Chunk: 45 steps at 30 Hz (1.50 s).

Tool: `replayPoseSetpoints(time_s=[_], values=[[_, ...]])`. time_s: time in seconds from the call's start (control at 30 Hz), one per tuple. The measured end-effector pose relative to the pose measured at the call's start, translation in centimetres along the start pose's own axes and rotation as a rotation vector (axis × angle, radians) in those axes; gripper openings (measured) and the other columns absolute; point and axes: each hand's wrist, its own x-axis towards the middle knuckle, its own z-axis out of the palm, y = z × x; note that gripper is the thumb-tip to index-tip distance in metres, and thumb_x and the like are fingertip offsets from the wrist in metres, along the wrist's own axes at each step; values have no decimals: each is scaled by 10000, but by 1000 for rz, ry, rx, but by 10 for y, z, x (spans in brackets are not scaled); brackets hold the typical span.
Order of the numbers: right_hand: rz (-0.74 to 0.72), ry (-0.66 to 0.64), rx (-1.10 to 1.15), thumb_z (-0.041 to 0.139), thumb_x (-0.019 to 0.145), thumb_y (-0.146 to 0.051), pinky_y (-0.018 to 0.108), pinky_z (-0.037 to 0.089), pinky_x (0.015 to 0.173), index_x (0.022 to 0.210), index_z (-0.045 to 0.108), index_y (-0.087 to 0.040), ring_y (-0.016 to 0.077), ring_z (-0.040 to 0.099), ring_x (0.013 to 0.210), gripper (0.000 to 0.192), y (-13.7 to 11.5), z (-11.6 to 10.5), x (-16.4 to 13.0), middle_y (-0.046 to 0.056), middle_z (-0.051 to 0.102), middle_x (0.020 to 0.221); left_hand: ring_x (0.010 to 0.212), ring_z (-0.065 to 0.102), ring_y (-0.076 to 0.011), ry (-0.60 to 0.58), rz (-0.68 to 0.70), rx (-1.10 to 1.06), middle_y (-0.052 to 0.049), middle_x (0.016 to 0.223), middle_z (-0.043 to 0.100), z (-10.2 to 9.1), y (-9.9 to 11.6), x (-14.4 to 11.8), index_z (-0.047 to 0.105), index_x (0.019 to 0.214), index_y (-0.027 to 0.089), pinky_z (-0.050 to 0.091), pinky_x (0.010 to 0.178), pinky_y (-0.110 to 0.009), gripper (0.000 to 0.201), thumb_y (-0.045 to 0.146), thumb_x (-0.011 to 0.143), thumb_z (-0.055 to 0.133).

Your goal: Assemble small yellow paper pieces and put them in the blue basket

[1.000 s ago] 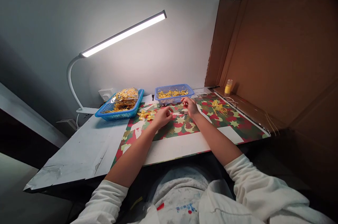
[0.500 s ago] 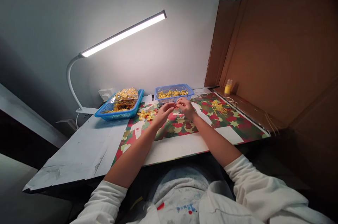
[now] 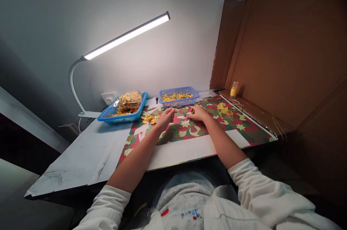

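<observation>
Both hands are working low over the patterned mat (image 3: 217, 129) on the tabletop (image 3: 86, 154): the left hand (image 3: 166, 116) is curling shut, seemingly pinching a fine yellow thread (image 3: 177, 113), and the right hand (image 3: 199, 113) is pressing down by its other end, though its grip is too small to tell. Pulling unevenly risks the thread slipping free or snagging the blue basket (image 3: 178, 96) just behind.

White surface (image 3: 89, 150), scuffed at its near left. On it, a star-patterned red and green sheet (image 3: 244, 129). Left of the sheet, a blue basket (image 3: 108, 117) of yellow pieces; at its far edge, a smaller blue basket (image 3: 195, 94); beyond its right corner, a small yellow bottle (image 3: 234, 89).
</observation>
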Motion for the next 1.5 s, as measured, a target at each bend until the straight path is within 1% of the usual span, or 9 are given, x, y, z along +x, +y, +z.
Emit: replayPoseSetpoints(time_s=[0.07,0.17,0.3,0.47,0.57,0.7,1.07,1.33,1.5], values=[[-2,-48,13,795,558,-460,306,384,701,637,585,-199,251,518,889,345,14,-1,4,84,604,827,424,205,-38,27,13,34,103,494,259,1,-1,0,485,702,180,184,411,-177,416,544,665,684],[-35,-91,48,765,613,-422,275,342,601,520,521,-199,193,503,719,343,26,2,9,47,562,642,426,210,-39,62,36,59,102,491,267,1,-2,0,488,705,180,190,415,-181,429,565,659,672],[-27,-47,158,684,714,-328,261,294,554,542,433,-204,130,420,564,329,19,7,9,-11,475,550,426,233,-43,109,56,84,100,487,280,2,-4,0,504,711,176,204,419,-185,416,562,674,654],[-107,109,464,456,872,-326,252,317,593,762,409,-223,128,434,582,159,-10,7,1,-38,481,638,412,235,-45,169,53,115,102,479,279,0,-7,2,519,715,173,208,415,-190,391,547,707,632],[-114,38,552,394,896,-424,257,330,603,830,458,-221,139,444,592,223,-24,9,-5,-40,473,637,397,236,-48,206,59,153,102,469,283,-2,-10,4,534,733,169,208,412,-198,380,540,737,616],[-179,-78,545,328,908,-484,267,350,623,734,527,-218,157,473,628,375,-31,14,-10,-18,477,618,390,241,-49,216,67,173,100,467,292,-5,-12,6,538,740,167,198,410,-204,379,536,739,623],[-239,-75,543,396,879,-387,242,341,583,632,473,-216,135,436,608,310,-37,15,-14,-20,479,605,404,248,-51,182,92,223,96,482,298,-4,-16,5,533,712,171,203,418,-203,404,566,718,620],[-242,-72,583,377,848,-474,231,312,561,623,424,-212,117,378,567,349,-34,20,-11,-39,398,573,411,264,-52,147,71,244,92,491,316,-1,-14,2,547,723,163,210,414,-201,444,600,696,621],[-205,-50,599,368,849,-503,233,349,585,645,448,-213,122,412,589,363,-31,22,-8,-34,439,599,407,268,-53,152,63,243,91,487,319,-1,-15,3,556,723,162,208,413,-198,421,578,708,626]])
